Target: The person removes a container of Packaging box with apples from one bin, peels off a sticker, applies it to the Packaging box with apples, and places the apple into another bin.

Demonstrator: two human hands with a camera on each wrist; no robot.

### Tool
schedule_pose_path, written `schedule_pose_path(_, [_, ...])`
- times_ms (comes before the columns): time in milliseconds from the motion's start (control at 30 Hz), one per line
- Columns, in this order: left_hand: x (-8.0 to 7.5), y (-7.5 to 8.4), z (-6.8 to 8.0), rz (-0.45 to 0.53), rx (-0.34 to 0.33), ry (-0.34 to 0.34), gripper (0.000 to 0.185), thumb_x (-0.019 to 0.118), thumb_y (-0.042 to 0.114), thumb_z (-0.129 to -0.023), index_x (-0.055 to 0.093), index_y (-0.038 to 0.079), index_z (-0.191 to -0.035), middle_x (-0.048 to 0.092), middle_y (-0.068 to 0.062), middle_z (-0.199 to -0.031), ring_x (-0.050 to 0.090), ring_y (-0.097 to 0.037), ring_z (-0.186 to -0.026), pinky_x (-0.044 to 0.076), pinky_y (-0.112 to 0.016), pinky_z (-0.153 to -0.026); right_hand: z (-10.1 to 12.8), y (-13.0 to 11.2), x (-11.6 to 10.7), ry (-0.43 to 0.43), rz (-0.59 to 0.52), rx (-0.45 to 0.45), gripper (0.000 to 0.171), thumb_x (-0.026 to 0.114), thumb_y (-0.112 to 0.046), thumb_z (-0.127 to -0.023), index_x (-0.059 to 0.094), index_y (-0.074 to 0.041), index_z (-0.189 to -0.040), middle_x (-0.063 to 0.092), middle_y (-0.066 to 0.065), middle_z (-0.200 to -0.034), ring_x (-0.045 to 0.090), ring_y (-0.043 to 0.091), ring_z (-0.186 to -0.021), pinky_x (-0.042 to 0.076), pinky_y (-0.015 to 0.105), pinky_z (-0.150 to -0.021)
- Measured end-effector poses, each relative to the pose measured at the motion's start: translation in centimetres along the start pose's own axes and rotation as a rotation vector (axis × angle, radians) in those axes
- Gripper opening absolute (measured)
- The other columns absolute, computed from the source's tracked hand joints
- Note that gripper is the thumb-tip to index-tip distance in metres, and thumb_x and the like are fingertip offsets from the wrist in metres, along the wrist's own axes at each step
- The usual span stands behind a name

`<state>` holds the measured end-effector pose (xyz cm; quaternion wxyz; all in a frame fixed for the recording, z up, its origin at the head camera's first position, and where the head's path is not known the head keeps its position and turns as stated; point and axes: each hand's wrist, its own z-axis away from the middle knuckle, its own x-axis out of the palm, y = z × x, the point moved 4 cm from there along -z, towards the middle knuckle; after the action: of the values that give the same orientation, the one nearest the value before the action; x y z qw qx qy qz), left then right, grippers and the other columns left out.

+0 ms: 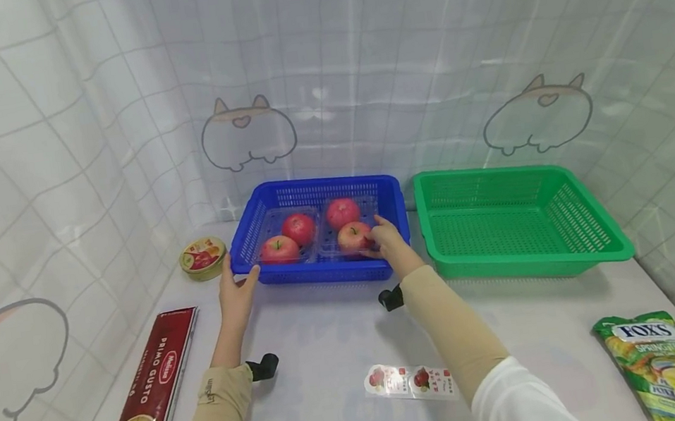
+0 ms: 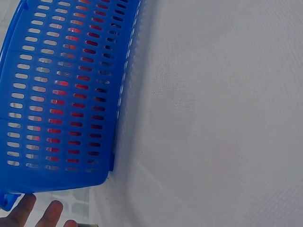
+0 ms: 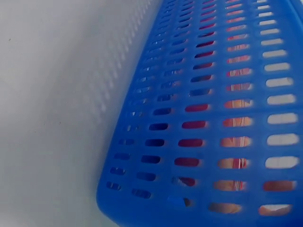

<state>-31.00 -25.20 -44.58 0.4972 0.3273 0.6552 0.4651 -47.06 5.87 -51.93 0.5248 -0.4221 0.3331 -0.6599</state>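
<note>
We see a blue basket at the back of the white counter. Inside it sits a clear plastic tray with four red apples.

Our left hand rests against the front left corner of the blue basket. Its fingers are straight and a little apart, and the thumb points up along the basket's side. It holds nothing. In the left wrist view we see the fingertips just below the basket's blue wall.

Our right hand reaches over the front rim into the basket. Its fingers are bent onto the front right apple, at the edge of the clear tray. We cannot tell if they pinch the apple or the tray. The right wrist view shows only the basket's wall with red showing through the slots.

A green basket stands just beside the blue one, on the right. A round tin sits left of the blue basket. A long red spaghetti box lies near the left edge. A sticker label with apple pictures lies between our arms. A green Fox's candy bag lies at the front right.
</note>
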Motion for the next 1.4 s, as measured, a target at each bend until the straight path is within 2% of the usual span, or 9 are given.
schedule_pose_path(67, [0.0, -0.1, 0.0, 0.003, 0.0, -0.002, 0.078, 0.054, 0.03, -0.093, 0.004, 0.011, -0.149, 0.02, -0.018, -0.15, 0.04, -0.035, -0.122, 0.038, -0.046, -0.099, 6.3, -2.6, 1.3, 0.022, 0.009, -0.014, 0.077, 0.043, 0.012, -0.085, 0.024, -0.03, -0.147, 0.013, 0.013, -0.152, 0.042, 0.033, -0.12, 0.053, 0.042, -0.076])
schedule_pose_path(167, [0.1, -0.1, -0.1, 0.002, -0.001, -0.005, 0.078, 0.054, 0.031, -0.093, 0.003, 0.011, -0.149, 0.02, -0.018, -0.15, 0.038, -0.035, -0.125, 0.037, -0.046, -0.1, 2.4, -1.4, 0.5, 0.019, -0.016, -0.056, 0.079, 0.044, 0.011, -0.084, 0.023, -0.032, -0.147, 0.014, 0.01, -0.153, 0.044, 0.032, -0.117, 0.052, 0.046, -0.078])
schedule_pose_path(267, [0.1, 0.0, -0.1, -0.002, -0.001, -0.005, 0.078, 0.053, 0.032, -0.093, 0.003, 0.011, -0.149, 0.02, -0.018, -0.15, 0.036, -0.035, -0.126, 0.036, -0.046, -0.1, 2.4, -1.6, 0.7, 0.037, -0.027, -0.099, 0.08, 0.043, 0.013, -0.082, 0.025, -0.032, -0.146, 0.014, 0.005, -0.153, 0.043, 0.03, -0.117, 0.052, 0.047, -0.077])
schedule_pose_path(500, [-0.2, 0.1, 0.0, -0.035, -0.012, -0.007, 0.078, 0.053, 0.032, -0.093, 0.004, 0.01, -0.149, 0.019, -0.021, -0.149, 0.032, -0.037, -0.129, 0.032, -0.047, -0.103, 11.5, -5.5, 2.4, 0.08, -0.015, -0.086, 0.073, 0.039, 0.013, -0.086, 0.026, -0.027, -0.147, 0.012, 0.007, -0.154, 0.042, 0.027, -0.119, 0.049, 0.044, -0.088])
schedule_pose_path(667, [-0.4, 0.9, 0.3, -0.164, -0.022, 0.093, 0.081, 0.056, 0.035, -0.09, 0.007, 0.01, -0.149, 0.01, -0.025, -0.147, 0.016, -0.045, -0.132, 0.018, -0.06, -0.104, 14.0, -7.0, 2.8, 0.03, -0.037, -0.091, 0.07, 0.038, 0.012, -0.089, 0.021, -0.021, -0.148, 0.009, 0.01, -0.154, 0.044, 0.023, -0.1, 0.046, 0.043, -0.091])
schedule_pose_path(900, [1.5, 5.7, 2.4, -0.334, 0.245, 0.304, 0.075, 0.064, 0.028, -0.084, 0.027, 0.006, -0.145, 0.014, -0.026, -0.144, 0.006, -0.043, -0.134, 0.009, -0.061, -0.103, 15.3, -7.5, 3.0, 0.015, -0.051, -0.098, 0.069, 0.04, 0.01, -0.09, 0.023, -0.023, -0.148, 0.012, 0.006, -0.153, 0.046, 0.023, -0.099, 0.047, 0.042, -0.091])
schedule_pose_path(1067, [4.8, 8.9, 3.5, -0.181, 0.33, 0.17, 0.072, 0.062, 0.028, -0.086, 0.027, 0.008, -0.145, 0.018, -0.025, -0.144, 0.014, -0.041, -0.134, 0.014, -0.058, -0.106, 15.8, -7.6, 3.4, 0.006, -0.078, -0.104, 0.067, 0.041, 0.008, -0.091, 0.024, -0.022, -0.147, 0.027, 0.014, -0.146, 0.048, 0.029, -0.11, 0.047, 0.042, -0.091])
schedule_pose_path(1233, [8.4, 10.1, 3.7, 0.116, 0.141, -0.064, 0.074, 0.055, 0.031, -0.091, 0.012, 0.015, -0.149, 0.009, -0.02, -0.15, 0.019, -0.039, -0.135, 0.022, -0.052, -0.107, 16.4, -7.7, 3.9, 0.018, -0.13, -0.106, 0.065, 0.04, 0.008, -0.091, 0.024, -0.022, -0.147, 0.026, 0.016, -0.147, 0.043, 0.031, -0.122, 0.046, 0.042, -0.093])
schedule_pose_path(1400, [11.0, 10.8, 3.5, 0.28, -0.004, -0.141, 0.079, 0.051, 0.036, -0.093, -0.001, 0.016, -0.149, 0.002, -0.015, -0.153, 0.009, -0.034, -0.139, 0.016, -0.051, -0.11, 17.3, -7.6, 4.6, 0.046, -0.201, -0.119, 0.066, 0.039, 0.009, -0.091, 0.025, -0.022, -0.147, 0.018, 0.012, -0.151, 0.044, 0.03, -0.122, 0.046, 0.043, -0.092])
